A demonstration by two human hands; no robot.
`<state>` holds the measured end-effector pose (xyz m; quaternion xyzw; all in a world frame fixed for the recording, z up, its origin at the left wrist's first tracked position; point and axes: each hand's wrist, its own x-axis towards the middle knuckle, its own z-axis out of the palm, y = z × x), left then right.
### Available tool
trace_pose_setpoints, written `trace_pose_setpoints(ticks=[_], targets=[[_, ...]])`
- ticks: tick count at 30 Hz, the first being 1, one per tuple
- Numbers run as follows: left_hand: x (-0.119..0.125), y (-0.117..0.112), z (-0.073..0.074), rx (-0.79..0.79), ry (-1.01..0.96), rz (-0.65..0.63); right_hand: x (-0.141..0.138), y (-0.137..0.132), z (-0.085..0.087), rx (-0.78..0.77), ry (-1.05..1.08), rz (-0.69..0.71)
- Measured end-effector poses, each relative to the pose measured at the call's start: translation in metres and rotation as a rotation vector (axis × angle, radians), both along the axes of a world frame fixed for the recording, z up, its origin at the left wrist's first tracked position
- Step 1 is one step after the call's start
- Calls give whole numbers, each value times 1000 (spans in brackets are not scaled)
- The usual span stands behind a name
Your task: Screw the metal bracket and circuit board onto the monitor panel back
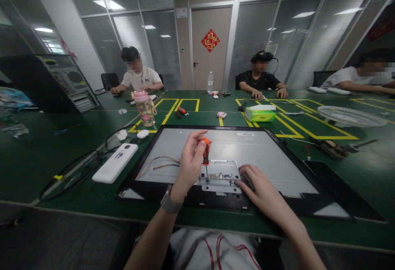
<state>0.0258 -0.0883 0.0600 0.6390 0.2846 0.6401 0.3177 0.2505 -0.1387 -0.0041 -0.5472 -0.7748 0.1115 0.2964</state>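
Note:
My left hand [191, 159] is closed round the orange and black handle of a screwdriver [206, 153], held upright. Its shaft points down at the left part of a metal bracket [220, 183] with connector ports. That bracket lies on the back of a flat monitor panel [271, 159] with a black frame, face down on the green table. My right hand [254, 181] rests at the bracket's right end, thumb and fingers apart around its edge; whether it pinches anything small is hard to tell. Thin wires [162, 161] run across the panel to the left.
A white power bank [115, 163] and black cables [74, 175] lie left, near a pink-lidded bottle [143, 107]. Beyond the panel are a green tissue pack [260, 114] and pliers [179, 113]. A black strip [342, 188] lies right. Several people sit across the table.

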Motion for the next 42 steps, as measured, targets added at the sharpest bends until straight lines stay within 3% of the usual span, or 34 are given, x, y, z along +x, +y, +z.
trace_pose_setpoints(ticks=[9,16,24,31,33,38,42], targets=[[-2,5,-1,128,104,89,2,3,-4,20,-4,5],[-3,-2,2,32,91,-100,1,0,0,15,-1,-3],[-5,-1,4,107,119,10,1,2,-2,24,-8,5],[-5,-2,2,-28,57,-138,0,0,2,18,-10,-6],[-4,-1,0,-1,64,-111,0,0,2,11,-4,-3],[-3,2,-1,128,96,108,2,2,-3,18,-13,2],[-3,1,-1,66,72,23,3,3,-5,26,-13,4]])
